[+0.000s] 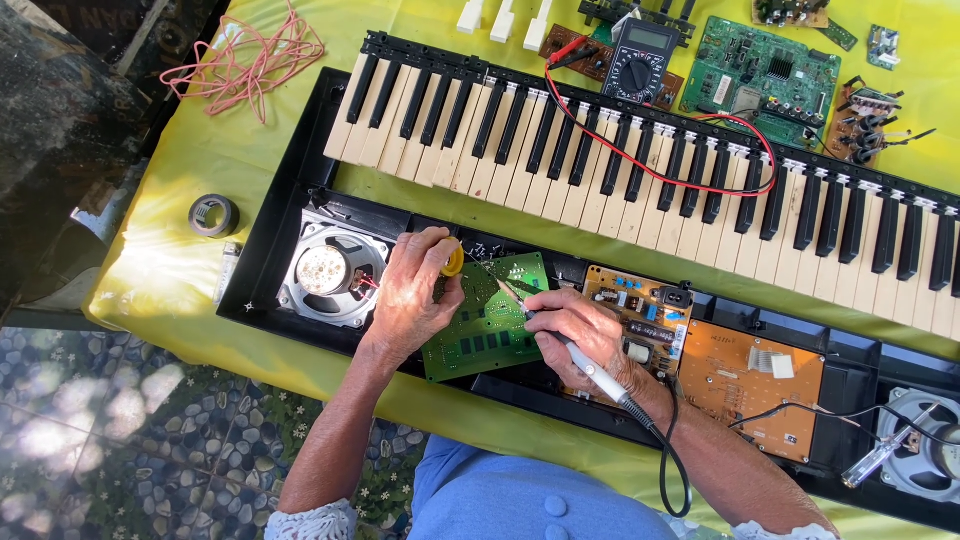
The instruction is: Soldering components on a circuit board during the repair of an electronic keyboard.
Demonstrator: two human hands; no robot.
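Outdoor spot w/ pebble-pattern floor [120, 420] lower left; bench [180, 260] covered in a yellow cloth, sun patches on it. Across the cloth lies an opened keyboard: black lower case [290, 180] w/ a detached key bed [640, 170] set diagonally above it.

Left hand [415, 295] rests on the left edge of a green circuit board [490, 325], fingers curled shut round a small yellow item [453, 262] – prob. a solder reel, can't tell for sure. The board sits tilted in the case, just right of a round speaker [325, 272] w/ metal frame.

Right hand [575, 325] is closed in a pen grip on a soldering iron [585, 365], white handle, black cord looping down toward the person's blue clothing. Iron tip touches the upper-right part of the green board, near the yellow item.

Right of the hands, in the case: a tan power board [645, 310] w/ black parts, touching the right hand's back side, then an orange-brown board [755, 385] w/ a silver heat sink. Far right a second speaker [930, 450], w/ a clear-handled screwdriver [880, 455] lying across it.

Top of bench: multimeter [640, 60] w/ red lead curling over the keys, a large green board [765, 75], smaller part clusters right of it, loose white keys top centre. Left side: tangle of pink wire [250, 55], roll of black tape [214, 215], a small lighter [228, 268] just below the tape.
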